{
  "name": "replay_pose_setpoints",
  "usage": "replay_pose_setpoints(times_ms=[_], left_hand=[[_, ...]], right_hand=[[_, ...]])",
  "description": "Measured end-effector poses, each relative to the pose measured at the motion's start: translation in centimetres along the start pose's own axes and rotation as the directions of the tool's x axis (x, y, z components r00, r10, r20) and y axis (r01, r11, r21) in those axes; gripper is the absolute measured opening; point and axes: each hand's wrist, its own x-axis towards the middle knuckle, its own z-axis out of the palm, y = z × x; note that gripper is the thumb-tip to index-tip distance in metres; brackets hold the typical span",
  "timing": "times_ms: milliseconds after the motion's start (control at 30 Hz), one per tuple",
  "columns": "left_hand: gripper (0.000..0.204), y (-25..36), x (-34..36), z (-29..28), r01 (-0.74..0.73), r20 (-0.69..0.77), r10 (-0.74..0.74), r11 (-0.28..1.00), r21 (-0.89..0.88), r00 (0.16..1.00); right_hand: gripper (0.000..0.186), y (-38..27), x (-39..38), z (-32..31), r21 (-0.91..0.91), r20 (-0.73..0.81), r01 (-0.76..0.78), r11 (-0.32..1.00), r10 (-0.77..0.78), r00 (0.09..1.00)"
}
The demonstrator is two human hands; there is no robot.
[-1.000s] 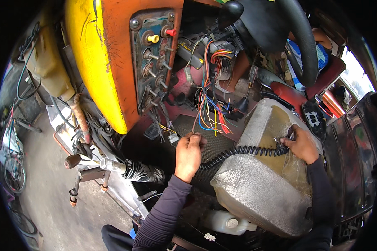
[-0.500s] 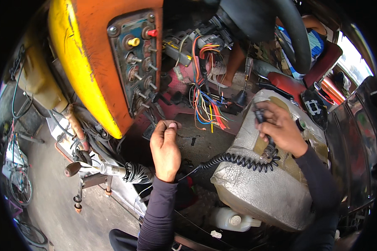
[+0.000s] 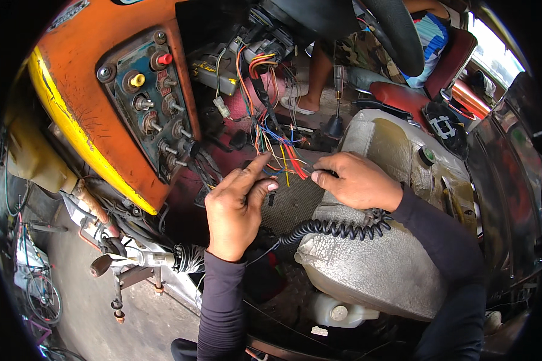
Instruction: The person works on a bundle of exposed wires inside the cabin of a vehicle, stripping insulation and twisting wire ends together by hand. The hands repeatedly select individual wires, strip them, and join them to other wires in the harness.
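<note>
A bundle of loose coloured wires (image 3: 288,157) hangs below the steering column, its ends fanned out in red, yellow, blue and white. At the left of these ends is my left hand (image 3: 233,213), fingers curled around thin wire, though the exact grip is partly hidden. My right hand (image 3: 360,182) pinches a thin pale wire between thumb and forefinger, just right of the red ends. Beneath the right wrist, a black coiled cable (image 3: 337,228) crosses the silver-covered seat (image 3: 367,265). Whatever the cable's far end joins is hidden by my forearm.
An orange and yellow console (image 3: 126,48) with a switch panel (image 3: 147,96) stands on the left. A steering wheel (image 3: 397,36) overhangs the top. Behind the gear lever (image 3: 337,114) a person's leg (image 3: 319,78) shows. A white jug (image 3: 343,313) lies below the seat.
My right hand has let go of the black handheld tool on the coiled cable and moved left to the wire ends. My left hand has come up against the wires. The view has shifted.
</note>
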Motion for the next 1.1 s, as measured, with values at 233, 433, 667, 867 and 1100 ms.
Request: replay_pose_setpoints(times_ms=[233, 433, 667, 867, 1100], left_hand=[[0.035, 0.0, 0.2, 0.4, -0.082, 0.006, 0.082, 0.991, 0.11, 0.997], [0.028, -0.3, 0.0, 0.7, -0.073, -0.002, 0.074, 0.988, 0.134, 0.997], [0.027, 0.0, 0.0, 0.5, -0.086, -0.019, 0.088, 0.99, 0.112, 0.996], [0.031, 0.2, 0.2, 1.0, -0.122, -0.029, 0.128, 0.982, 0.145, 0.991], [0.015, 0.4, 0.2, 1.3, -0.091, -0.078, 0.102, 0.987, 0.129, 0.992]], right_hand=[[0.041, 0.8, 0.6, 0.8, 0.183, -0.066, 0.141, 0.973, -0.131, 0.989], [0.044, 0.6, 0.4, 0.5, 0.218, -0.084, 0.236, 0.947, -0.223, 0.971], [0.044, -2.9, -1.2, -3.0, 0.216, -0.189, 0.319, 0.923, -0.281, 0.941], [0.049, -6.8, -0.9, -5.8, -0.041, -0.538, 0.505, 0.862, -0.444, 0.716], [0.06, -11.2, 4.1, -8.0, -0.355, -0.763, 0.56, 0.749, -0.578, 0.29]])
